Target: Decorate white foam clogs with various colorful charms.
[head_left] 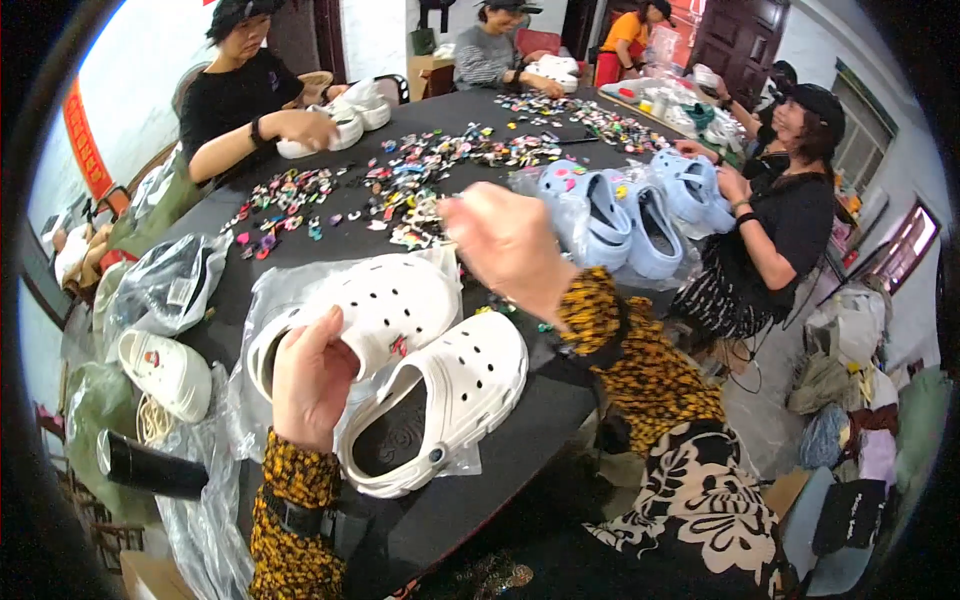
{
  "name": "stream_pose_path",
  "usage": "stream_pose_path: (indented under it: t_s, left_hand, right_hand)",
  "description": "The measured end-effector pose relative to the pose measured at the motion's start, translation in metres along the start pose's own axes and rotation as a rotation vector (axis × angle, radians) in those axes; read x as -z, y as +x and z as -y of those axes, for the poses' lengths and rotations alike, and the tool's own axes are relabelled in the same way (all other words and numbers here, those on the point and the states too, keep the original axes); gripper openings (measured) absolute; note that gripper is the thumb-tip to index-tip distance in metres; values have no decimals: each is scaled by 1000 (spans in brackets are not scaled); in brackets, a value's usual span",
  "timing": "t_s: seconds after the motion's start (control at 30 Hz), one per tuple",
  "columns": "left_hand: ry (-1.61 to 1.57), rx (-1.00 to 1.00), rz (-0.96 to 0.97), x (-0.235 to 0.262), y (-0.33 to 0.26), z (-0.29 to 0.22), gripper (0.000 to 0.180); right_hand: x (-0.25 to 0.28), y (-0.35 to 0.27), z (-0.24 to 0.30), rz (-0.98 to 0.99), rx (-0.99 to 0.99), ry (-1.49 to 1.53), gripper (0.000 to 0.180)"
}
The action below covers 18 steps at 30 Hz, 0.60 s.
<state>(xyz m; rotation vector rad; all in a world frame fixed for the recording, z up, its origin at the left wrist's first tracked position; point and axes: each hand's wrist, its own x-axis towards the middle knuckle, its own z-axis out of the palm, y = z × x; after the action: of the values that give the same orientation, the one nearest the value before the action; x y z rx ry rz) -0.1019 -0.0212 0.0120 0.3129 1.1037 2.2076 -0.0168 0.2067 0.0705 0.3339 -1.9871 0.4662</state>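
Note:
My left hand (316,375) grips the near side of a white foam clog (385,300), thumb on its upper. This clog lies tilted on a clear plastic bag (285,285), with small red charms on its side. Against it rests a second white clog (480,365), its dark insole showing and no hand on it. Above the clogs my right hand (510,240) is raised with fingers curled together in a pinch, slightly blurred; what they hold is too small to make out. Beyond it spreads a heap of small colourful shoe charms (420,185) on the black table (530,455).
Light-blue clogs (600,215) with charms stand to the right. At the left lie another white clog (165,375), a black cylinder (152,465) and a plastic bag (170,285). Co-workers sit around the table; one (250,100) at the far left handles white clogs (350,115).

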Motion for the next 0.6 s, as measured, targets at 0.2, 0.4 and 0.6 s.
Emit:
stream_pose_path:
  t_s: [0.2, 0.4, 0.6]
  left_hand:
    - [77, 81, -37, 9, 5, 2, 19]
    - [311, 42, -97, 21, 7, -3, 26]
    - [878, -188, -17, 39, -1, -12, 43]
  right_hand:
    - [24, -63, -35, 96, -462, 101, 36]
    - [6, -102, -66, 375, -504, 29, 39]
    - [4, -95, -79, 448, -479, -96, 36]
